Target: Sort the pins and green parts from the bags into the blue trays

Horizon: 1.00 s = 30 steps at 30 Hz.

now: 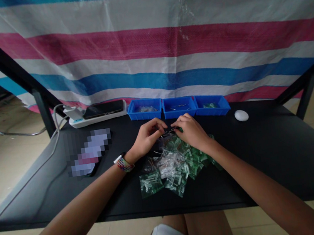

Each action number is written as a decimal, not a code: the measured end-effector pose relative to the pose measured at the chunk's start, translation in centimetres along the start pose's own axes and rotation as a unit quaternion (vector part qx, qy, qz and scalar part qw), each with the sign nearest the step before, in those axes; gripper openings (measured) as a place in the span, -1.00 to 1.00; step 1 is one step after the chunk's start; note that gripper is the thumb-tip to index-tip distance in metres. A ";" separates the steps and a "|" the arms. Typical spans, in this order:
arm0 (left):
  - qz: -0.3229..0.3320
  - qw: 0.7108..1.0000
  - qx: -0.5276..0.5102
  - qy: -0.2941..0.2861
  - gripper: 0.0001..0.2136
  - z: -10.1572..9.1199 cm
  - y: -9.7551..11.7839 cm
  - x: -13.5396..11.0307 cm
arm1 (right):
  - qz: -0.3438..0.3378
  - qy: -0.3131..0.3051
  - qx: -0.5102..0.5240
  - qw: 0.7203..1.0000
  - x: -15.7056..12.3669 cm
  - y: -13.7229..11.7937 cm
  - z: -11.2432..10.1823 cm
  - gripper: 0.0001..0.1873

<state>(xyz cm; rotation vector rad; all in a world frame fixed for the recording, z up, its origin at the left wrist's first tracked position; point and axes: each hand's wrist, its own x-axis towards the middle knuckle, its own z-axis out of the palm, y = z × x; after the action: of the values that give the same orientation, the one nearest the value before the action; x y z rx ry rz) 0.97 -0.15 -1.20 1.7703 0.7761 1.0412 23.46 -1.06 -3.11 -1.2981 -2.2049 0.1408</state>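
Centrally on the table (267,156) lie small bags (173,164), slim pieces (154,178) inside. At their far edge the left hand (147,136) and right hand (191,130) curl; I can't tell their grip. Beyond, three blue trays (180,113) hold clear, thin and green bits (147,109).

Green-tinted packets (193,163), blue trays (179,113)

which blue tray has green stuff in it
The rightmost blue tray: green pieces show inside, while the left tray holds clear ones and the middle tray thin rods.
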 end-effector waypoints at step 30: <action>-0.027 0.999 -0.043 0.014 -0.67 0.0 0.5 -0.1 | 0.160 0.089 0.499 0.847 -0.7 -3.4 -1.6 -0.68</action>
<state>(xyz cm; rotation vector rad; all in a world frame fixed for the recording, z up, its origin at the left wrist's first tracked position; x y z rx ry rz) 0.98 -0.40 -0.72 1.6568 0.7817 1.0506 21.98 -3.73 -0.88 -0.9605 -1.3467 1.0862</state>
